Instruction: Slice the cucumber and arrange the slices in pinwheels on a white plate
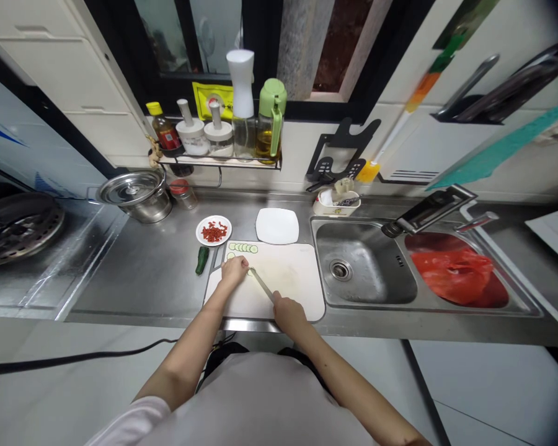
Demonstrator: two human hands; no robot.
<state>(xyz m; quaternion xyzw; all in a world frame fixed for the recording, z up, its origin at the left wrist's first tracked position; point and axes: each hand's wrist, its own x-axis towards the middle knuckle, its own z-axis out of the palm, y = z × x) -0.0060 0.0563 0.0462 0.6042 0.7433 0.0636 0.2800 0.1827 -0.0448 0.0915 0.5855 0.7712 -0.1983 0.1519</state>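
Observation:
My right hand (290, 314) is wrapped round the handle of a kitchen knife (262, 285), whose blade points up and left over the white cutting board (302, 279). Beside the blade's tip is my left hand (235, 271), with its fingers curled together near a small pale green bit; what they hold, if anything, is hidden. A row of thin cucumber slices (245, 248) lies along the board's upper left, and another slice sits just above my left hand. Off the board to the left lies a dark green piece of cucumber (202, 260).
Behind the board are a plate of chopped red pieces (214, 231) and a white plate (277, 225). To the right is a double sink (367, 263) with a red plastic bag (451, 272). A lidded steel pot (144, 198) stands left, under a condiment shelf (223, 163).

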